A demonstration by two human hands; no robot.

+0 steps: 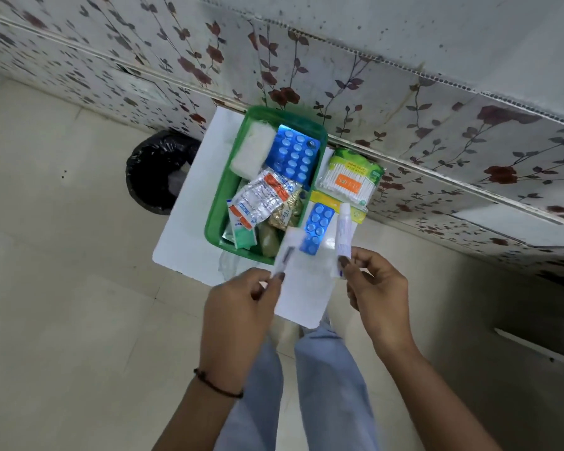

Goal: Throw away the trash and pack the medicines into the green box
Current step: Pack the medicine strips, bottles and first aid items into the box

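white table [189,203] | on it: green box [223,203], cotton-swab pack [350,179], blue blister strip [316,227]

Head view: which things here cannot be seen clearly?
- Print on the white tube in the right hand: too small, blurred.
- Item pinched by the left hand: motion-blurred.
- Packs at the bottom of the green box: covered by the silver strip.
- Black bin: partly behind the white table.
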